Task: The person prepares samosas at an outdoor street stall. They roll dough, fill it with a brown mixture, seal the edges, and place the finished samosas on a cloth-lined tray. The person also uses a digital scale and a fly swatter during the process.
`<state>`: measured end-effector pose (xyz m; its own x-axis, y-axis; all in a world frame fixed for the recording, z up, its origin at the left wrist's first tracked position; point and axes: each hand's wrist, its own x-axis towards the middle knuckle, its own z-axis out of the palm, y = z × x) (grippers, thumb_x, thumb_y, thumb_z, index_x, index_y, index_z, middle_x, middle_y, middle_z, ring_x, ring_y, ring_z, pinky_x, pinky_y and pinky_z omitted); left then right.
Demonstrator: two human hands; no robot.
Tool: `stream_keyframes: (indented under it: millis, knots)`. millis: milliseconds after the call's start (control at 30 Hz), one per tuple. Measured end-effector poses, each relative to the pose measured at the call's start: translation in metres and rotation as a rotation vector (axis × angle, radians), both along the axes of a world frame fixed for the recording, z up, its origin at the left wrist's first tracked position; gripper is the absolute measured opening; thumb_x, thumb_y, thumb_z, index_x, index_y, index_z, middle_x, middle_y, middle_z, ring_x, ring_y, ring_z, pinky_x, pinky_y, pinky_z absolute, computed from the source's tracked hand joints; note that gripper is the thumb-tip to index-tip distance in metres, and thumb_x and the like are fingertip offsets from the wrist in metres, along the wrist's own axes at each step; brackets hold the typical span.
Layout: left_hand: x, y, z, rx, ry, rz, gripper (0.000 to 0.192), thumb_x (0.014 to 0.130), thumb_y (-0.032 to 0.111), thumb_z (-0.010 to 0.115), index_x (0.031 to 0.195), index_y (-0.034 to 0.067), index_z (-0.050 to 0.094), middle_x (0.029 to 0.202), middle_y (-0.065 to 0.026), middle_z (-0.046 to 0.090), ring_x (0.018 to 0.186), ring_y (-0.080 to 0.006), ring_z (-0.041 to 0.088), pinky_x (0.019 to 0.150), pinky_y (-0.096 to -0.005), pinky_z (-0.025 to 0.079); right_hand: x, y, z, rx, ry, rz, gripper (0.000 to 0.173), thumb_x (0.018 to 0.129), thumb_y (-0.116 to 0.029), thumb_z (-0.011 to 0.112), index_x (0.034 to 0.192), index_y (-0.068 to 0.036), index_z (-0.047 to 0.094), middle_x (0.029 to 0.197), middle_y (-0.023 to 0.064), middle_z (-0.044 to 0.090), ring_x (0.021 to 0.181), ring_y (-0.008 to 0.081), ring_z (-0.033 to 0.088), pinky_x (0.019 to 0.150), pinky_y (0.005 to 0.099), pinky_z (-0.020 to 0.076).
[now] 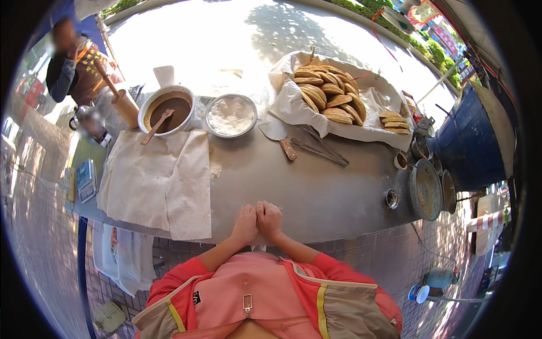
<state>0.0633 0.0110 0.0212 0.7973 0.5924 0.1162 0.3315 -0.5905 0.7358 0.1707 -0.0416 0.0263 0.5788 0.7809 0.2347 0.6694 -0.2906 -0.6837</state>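
Observation:
My left hand [246, 223] and my right hand [269, 218] rest side by side at the near edge of the metal worktable [313, 199]. They touch each other, fingers curled in, and nothing shows in either one. Left of them a white cloth [148, 182] covers part of the tabletop. Beyond my hands stand a metal bowl of flour [232, 115] and a white tub of brown paste [169, 111], with a wooden spatula [157, 127] lying across its rim. A wide metal scraper with a wooden handle [288, 149] lies next to metal tongs [319, 146].
A cloth-lined basket [275, 95] holds many flatbreads [332, 91] at the back right. Pans [425, 190] and a small metal cup [391, 198] crowd the right edge beside a blue drum [470, 140]. At left are a digital scale [87, 180] and another person [80, 63].

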Motion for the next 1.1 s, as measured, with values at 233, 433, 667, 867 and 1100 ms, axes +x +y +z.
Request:
stream_keyframes:
  millis: [233,433,667,867,1100]
  knots:
    - [-0.004,0.023,-0.011,-0.400,-0.009,0.325,0.037,0.083,0.011,0.060,0.114,-0.003,0.045,0.105,-0.0263,0.053,0.095,-0.0416,0.054,0.086,-0.0460,0.044,0.022,0.061,-0.019,0.011,-0.201,0.015,0.028,0.091,-0.026,0.049,0.073,-0.007,0.057,0.073,0.0135,0.061,0.070,0.0321,0.059,0.066,0.0437,0.0459]
    - [0.015,0.029,-0.005,-0.280,-0.058,0.355,0.032,0.085,0.015,0.060,0.109,-0.001,0.048,0.098,-0.0244,0.059,0.094,-0.0406,0.058,0.080,-0.0454,0.046,0.017,0.072,-0.006,-0.123,0.411,-0.212,0.035,0.095,-0.031,0.042,0.079,-0.005,0.060,0.080,0.0184,0.063,0.076,0.0362,0.059,0.071,0.0474,0.0458]
    - [0.003,-0.007,0.002,-0.254,0.032,0.094,0.034,0.079,0.003,0.060,0.109,-0.001,0.045,0.108,-0.0249,0.049,0.099,-0.0410,0.050,0.082,-0.0452,0.044,0.012,0.004,-0.007,0.227,-0.223,0.006,0.029,0.089,-0.024,0.053,0.065,-0.008,0.052,0.066,0.0120,0.055,0.065,0.0304,0.053,0.064,0.0420,0.0415]
    - [0.017,0.021,-0.007,-0.339,-0.033,0.339,0.040,0.082,0.011,0.062,0.115,-0.003,0.045,0.113,-0.0271,0.050,0.108,-0.0408,0.050,0.090,-0.0432,0.044,0.041,0.074,-0.029,0.011,-0.259,-0.041,0.029,0.091,-0.026,0.051,0.071,-0.007,0.060,0.073,0.0128,0.061,0.073,0.0307,0.059,0.071,0.0409,0.0451]
    - [0.011,0.014,0.011,-0.415,-0.091,0.264,0.035,0.078,0.009,0.064,0.109,-0.001,0.050,0.102,-0.0228,0.058,0.102,-0.0382,0.054,0.089,-0.0414,0.043,0.015,0.047,0.003,-0.073,0.668,-0.060,0.039,0.095,-0.035,0.041,0.088,-0.002,0.061,0.076,0.0190,0.062,0.068,0.0408,0.058,0.068,0.0509,0.0443]
